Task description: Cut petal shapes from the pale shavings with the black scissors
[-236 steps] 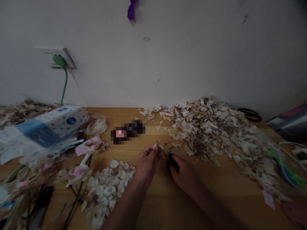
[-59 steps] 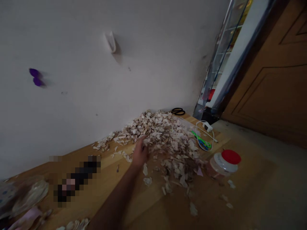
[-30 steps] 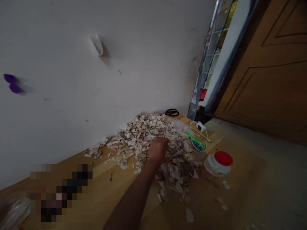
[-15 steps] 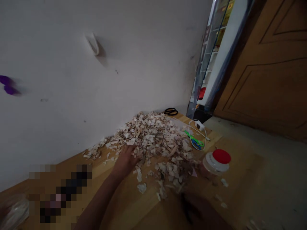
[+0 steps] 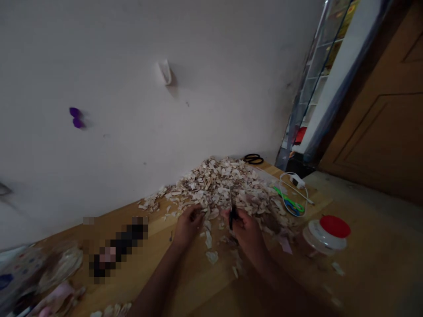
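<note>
A large heap of pale, dry flakes (image 5: 224, 176) lies on the wooden table (image 5: 205, 299) against the wall. At the heap's near edge is my left hand (image 5: 188, 224), its fingers curled together; whether a flake is between them is too dark to tell. My right hand (image 5: 246, 226) is closed round the black handles of a pair of scissors (image 5: 232, 215), whose blades point up and away over the flakes. A few loose flakes (image 5: 212, 256) lie between my forearms.
To the right are a jar with a red lid (image 5: 335, 226), green and blue scissors (image 5: 291, 202) and a white charger with cable (image 5: 297, 181). Black-handled scissors (image 5: 254, 159) lie behind the heap. Plastic bags (image 5: 62, 266) and a blurred-out dark object (image 5: 122, 246) are at left.
The view has turned left. My right hand has come up from the lower edge to the heap with the scissors. My left hand's fingers have curled in at the heap's edge.
</note>
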Demonstrator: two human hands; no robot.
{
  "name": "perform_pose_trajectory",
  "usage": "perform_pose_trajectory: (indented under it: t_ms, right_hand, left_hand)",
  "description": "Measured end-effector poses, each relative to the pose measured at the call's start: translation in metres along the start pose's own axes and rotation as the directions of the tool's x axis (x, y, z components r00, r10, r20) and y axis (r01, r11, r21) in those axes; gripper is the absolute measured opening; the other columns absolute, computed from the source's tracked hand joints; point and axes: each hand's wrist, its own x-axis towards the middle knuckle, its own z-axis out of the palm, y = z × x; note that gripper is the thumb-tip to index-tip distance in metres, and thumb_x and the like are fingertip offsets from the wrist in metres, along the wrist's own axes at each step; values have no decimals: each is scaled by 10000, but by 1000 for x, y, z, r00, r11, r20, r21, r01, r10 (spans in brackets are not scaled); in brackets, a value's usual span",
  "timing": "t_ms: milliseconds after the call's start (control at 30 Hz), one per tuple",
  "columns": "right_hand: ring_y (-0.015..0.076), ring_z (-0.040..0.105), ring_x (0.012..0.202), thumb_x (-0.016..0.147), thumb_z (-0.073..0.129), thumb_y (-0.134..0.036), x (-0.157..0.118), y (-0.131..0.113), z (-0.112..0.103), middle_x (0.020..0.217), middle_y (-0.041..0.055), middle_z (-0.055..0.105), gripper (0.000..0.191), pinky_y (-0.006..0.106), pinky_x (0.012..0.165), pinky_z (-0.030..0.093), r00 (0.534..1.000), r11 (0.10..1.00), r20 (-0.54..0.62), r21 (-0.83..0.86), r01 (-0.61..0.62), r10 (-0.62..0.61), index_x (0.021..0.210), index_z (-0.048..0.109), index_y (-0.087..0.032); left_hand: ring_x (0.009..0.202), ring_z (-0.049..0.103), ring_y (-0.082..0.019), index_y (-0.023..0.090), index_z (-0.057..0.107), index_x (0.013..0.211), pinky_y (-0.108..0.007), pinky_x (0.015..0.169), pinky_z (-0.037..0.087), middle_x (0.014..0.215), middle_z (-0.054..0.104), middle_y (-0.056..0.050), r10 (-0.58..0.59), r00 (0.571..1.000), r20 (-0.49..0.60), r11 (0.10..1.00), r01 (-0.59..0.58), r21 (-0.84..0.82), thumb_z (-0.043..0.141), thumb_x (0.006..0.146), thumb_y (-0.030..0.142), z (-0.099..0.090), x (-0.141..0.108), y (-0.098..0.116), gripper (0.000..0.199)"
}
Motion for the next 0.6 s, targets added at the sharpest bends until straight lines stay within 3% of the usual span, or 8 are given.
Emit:
perform_pose_trajectory:
  t_ms: [133, 267, 433, 500, 533, 600]
  right_hand:
    - [224, 653, 756, 756, 625, -399, -13, -12, 38, 762, 42, 695, 226, 279, 662, 494, 994, 994, 50, 35, -100, 98, 839, 661, -191]
    - [201, 613, 654, 701, 657, -387, -16, -13, 62, 652, 23, 650, 218, 254, 575, 458, 988, 988, 54, 38, -147, 145, 691, 627, -172]
    - [216, 634, 687, 718, 640, -437, -19, -15, 57, 689, 40, 676, 278, 258, 571, 469, 972, 975, 122, 70, -211, 202, 751, 650, -161]
    - [228, 644, 727, 706, 648, -449, -22, -21, 52, 730, 47, 695, 291, 272, 609, 485, 968, 971, 130, 75, -226, 215, 773, 659, -166]
    - [233, 646, 749, 699, 654, -448, -25, -25, 47, 752, 49, 702, 294, 281, 639, 494, 968, 971, 128, 76, -228, 217, 786, 665, -166]
    - [239, 648, 779, 694, 655, -440, -38, -34, 28, 790, 52, 709, 304, 294, 683, 507, 968, 972, 125, 63, -228, 219, 823, 681, -166]
  left_hand:
    - [659, 572, -136, 193, 624, 952, -246, 629, 447, 725, 632, 4, -111, 993, -37, 956, 96, -278, 670, 729, 344, -12, -26, 15, 273]
    - [658, 592, -130, 184, 603, 872, -241, 636, 458, 718, 646, 3, -241, 970, -20, 790, 184, -585, 745, 651, 348, -14, -51, 29, 309]
    - [625, 597, -122, 171, 605, 892, -280, 662, 489, 750, 645, 4, -430, 895, 118, 459, 329, -825, 777, 622, 374, -18, -70, 19, 378]
    - [637, 592, -115, 169, 616, 895, -270, 670, 484, 752, 637, 5, -468, 870, 153, 372, 352, -859, 783, 620, 360, -18, -76, 15, 374]
    - [641, 586, -112, 166, 625, 891, -262, 668, 479, 760, 640, -3, -465, 869, 166, 370, 362, -856, 776, 631, 364, -17, -81, 17, 360]
    - [666, 583, -120, 156, 643, 871, -263, 672, 478, 790, 654, -32, -406, 889, 212, 470, 402, -786, 736, 691, 382, -12, -99, 33, 304]
